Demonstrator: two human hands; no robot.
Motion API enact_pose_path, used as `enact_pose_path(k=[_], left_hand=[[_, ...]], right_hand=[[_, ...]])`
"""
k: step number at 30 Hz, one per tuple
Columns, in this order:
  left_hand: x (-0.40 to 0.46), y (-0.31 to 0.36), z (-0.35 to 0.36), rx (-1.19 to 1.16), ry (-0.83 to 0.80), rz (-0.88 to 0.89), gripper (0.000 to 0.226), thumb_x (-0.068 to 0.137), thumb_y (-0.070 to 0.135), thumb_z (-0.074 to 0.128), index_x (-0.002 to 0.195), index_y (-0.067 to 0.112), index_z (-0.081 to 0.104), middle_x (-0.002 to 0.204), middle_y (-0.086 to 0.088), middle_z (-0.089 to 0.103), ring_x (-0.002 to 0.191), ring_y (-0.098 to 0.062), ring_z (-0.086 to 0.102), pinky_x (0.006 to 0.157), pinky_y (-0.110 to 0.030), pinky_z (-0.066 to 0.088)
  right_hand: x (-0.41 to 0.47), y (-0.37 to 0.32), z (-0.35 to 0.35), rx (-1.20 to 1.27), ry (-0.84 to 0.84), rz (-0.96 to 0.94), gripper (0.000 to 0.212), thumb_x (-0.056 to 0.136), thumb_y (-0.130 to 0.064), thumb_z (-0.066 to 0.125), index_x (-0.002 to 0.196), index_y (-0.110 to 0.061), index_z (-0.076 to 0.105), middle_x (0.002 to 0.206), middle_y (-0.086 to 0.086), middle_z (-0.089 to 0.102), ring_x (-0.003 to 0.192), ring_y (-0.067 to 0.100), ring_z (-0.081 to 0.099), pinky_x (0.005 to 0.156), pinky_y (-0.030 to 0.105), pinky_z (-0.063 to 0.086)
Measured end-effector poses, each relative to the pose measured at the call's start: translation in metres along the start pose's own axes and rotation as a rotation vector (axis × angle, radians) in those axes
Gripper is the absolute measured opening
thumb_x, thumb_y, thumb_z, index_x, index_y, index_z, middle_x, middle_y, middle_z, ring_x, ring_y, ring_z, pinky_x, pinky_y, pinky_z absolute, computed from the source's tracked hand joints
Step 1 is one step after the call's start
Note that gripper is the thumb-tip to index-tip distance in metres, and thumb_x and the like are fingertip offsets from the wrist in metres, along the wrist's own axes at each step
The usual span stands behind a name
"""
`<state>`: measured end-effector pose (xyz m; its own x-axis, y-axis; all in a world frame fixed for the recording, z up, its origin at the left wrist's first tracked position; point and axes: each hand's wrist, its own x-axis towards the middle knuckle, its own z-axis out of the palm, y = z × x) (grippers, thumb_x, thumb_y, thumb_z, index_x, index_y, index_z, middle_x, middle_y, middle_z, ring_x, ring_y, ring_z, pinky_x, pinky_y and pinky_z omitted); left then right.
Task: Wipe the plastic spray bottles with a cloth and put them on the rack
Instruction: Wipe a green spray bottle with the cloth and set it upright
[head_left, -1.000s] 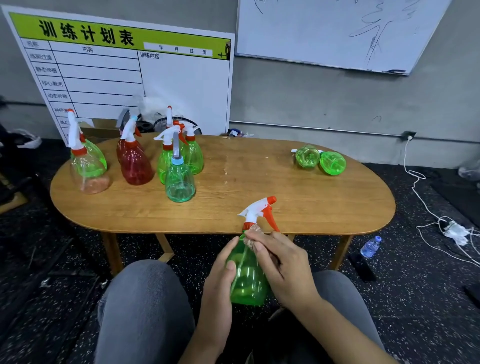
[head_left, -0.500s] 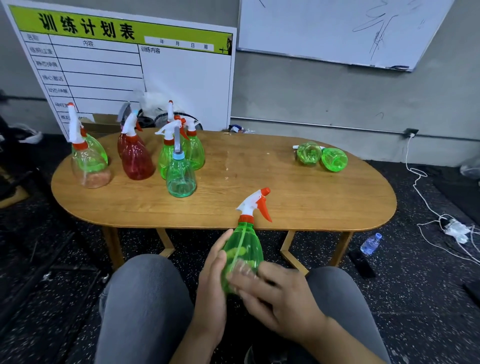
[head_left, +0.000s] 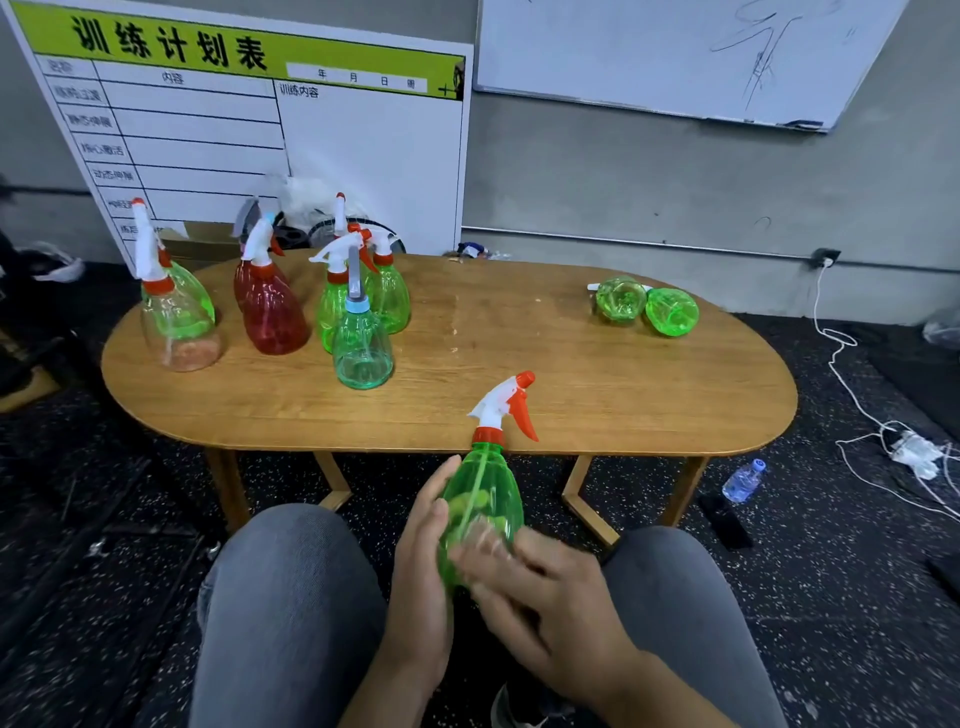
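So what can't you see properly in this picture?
- Cloth: none to be made out, head view; the right hand is motion-blurred over the green bottle.
- Rack: not in view.
- Bottle's bottom: hidden by both hands; left hand covers its side.
- Two lying bottles: their spray heads are mostly hidden behind them.

Beyond the left hand (head_left: 421, 566), a board (head_left: 249, 130) leans on the wall, its green header reading 训练计划表. Below run 内容, 年 月 日 周 and 训练内容; the row labels are too blurred. Past the right hand (head_left: 550, 608), a whiteboard (head_left: 649, 52) carries only illegible scribble.
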<state>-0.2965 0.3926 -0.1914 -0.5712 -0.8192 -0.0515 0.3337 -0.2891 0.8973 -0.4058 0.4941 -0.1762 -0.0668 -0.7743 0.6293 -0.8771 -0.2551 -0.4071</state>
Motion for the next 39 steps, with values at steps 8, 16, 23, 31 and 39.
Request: enact_pose_path(k=[8,16,23,31,39], left_hand=[[-0.005,0.007,0.007,0.013,-0.079,0.038,0.054,0.098,0.046,0.05,0.149,0.028,0.055,0.136,-0.011,0.071,0.125,-0.032,0.069,0.095,-0.039,0.058],[-0.006,0.005,0.007,0.108,-0.122,0.102,0.088,0.071,0.064,0.087,0.149,0.043,0.052,0.142,0.002,0.067,0.132,-0.023,0.065,0.108,-0.057,0.052],[-0.003,-0.004,0.003,0.13,-0.186,0.053,0.055,0.09,0.049,0.065,0.144,0.055,0.056,0.148,-0.001,0.065,0.137,-0.025,0.062,0.114,-0.059,0.046],[-0.004,-0.007,0.0,0.146,-0.139,0.083,0.058,0.096,0.049,0.053,0.153,0.039,0.048,0.149,0.005,0.063,0.138,-0.02,0.061,0.113,-0.054,0.048],[-0.005,0.0,0.002,0.045,-0.099,0.071,0.055,0.097,0.035,0.045,0.151,0.034,0.054,0.138,-0.01,0.071,0.125,-0.033,0.069,0.101,-0.048,0.056]], right_hand=[[0.0,0.01,-0.011,0.015,0.086,-0.014,0.032,0.104,-0.023,0.065,0.135,-0.025,0.071,0.084,-0.01,0.046,0.069,0.001,0.043,0.062,0.016,0.038],[0.029,0.041,-0.017,0.194,0.335,0.379,0.032,0.105,-0.037,0.056,0.132,-0.033,0.071,0.083,-0.002,0.061,0.069,0.013,0.053,0.061,0.031,0.045],[0.048,0.034,-0.021,0.221,0.335,0.352,0.024,0.102,-0.033,0.058,0.122,-0.041,0.068,0.112,-0.021,0.072,0.102,0.01,0.069,0.087,0.025,0.054],[0.04,0.024,-0.006,0.089,0.208,0.307,0.029,0.105,-0.037,0.057,0.124,-0.026,0.076,0.087,-0.017,0.061,0.07,0.007,0.058,0.061,0.019,0.045],[0.0,0.004,-0.01,-0.107,-0.077,-0.226,0.019,0.099,-0.018,0.071,0.117,-0.018,0.077,0.095,-0.001,0.066,0.075,0.015,0.058,0.071,0.023,0.051]])
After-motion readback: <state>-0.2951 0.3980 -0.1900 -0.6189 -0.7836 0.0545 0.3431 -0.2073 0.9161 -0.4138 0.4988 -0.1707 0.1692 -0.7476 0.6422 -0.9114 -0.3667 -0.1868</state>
